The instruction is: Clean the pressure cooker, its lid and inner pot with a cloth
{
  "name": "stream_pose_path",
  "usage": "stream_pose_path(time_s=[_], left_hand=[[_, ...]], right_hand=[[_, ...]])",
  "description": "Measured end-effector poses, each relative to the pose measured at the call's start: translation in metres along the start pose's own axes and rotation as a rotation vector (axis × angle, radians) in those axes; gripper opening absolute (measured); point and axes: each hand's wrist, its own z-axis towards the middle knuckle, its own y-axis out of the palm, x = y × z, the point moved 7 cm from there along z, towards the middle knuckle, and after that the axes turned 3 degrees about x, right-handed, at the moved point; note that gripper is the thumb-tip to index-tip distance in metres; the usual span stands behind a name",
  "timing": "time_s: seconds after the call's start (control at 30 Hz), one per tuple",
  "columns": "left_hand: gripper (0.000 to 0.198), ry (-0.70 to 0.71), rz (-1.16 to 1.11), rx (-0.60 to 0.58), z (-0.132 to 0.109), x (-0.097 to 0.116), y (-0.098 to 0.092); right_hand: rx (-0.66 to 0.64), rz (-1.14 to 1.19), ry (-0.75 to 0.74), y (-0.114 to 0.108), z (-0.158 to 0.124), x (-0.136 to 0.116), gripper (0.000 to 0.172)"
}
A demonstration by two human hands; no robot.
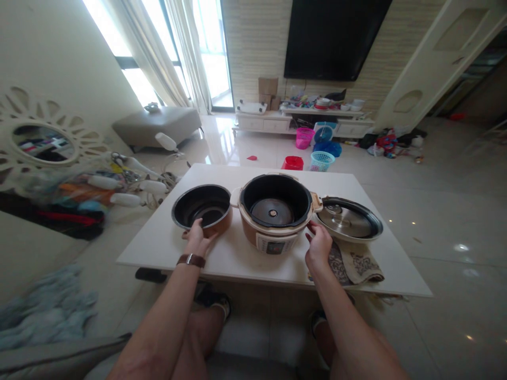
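A brown and cream electric pressure cooker (276, 211) stands open in the middle of a white table (245, 258), its heating plate showing inside. To its left sits the dark inner pot (203, 207). My left hand (197, 236), with a band on the wrist, grips the near rim of that pot. My right hand (318, 245) is closed against the cooker's right side near its handle. The cooker's lid (349, 218) lies upside down on the right. A patterned cloth (356, 264) lies under my right hand and the lid.
Cluttered shelf with tools and bottles (119, 184) at the table's left. Beyond the table are a grey ottoman (158, 124), small plastic baskets (320, 160) on the tiled floor, a low TV cabinet (301, 119) and a wall TV. My knees are below the table's near edge.
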Motion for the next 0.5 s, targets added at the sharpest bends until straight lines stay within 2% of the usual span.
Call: stream_pose_path(time_s=[0.07,0.33,0.43,0.5], left_hand=[[0.051,-0.077,-0.010,0.030,-0.003,-0.004,0.003],[0.072,-0.150,-0.123,0.097,-0.005,-0.003,0.003],[0.076,-0.165,-0.205,0.110,-0.002,0.003,0.002],[0.075,-0.130,-0.257,0.075,0.002,0.012,0.003]], right_hand=[[0.001,0.008,-0.001,0.000,0.001,0.001,0.025],[-0.002,0.028,0.027,0.000,-0.002,-0.001,0.027],[0.001,0.042,0.042,0.000,-0.002,-0.002,0.028],[-0.003,0.042,0.049,0.000,-0.002,-0.001,0.026]])
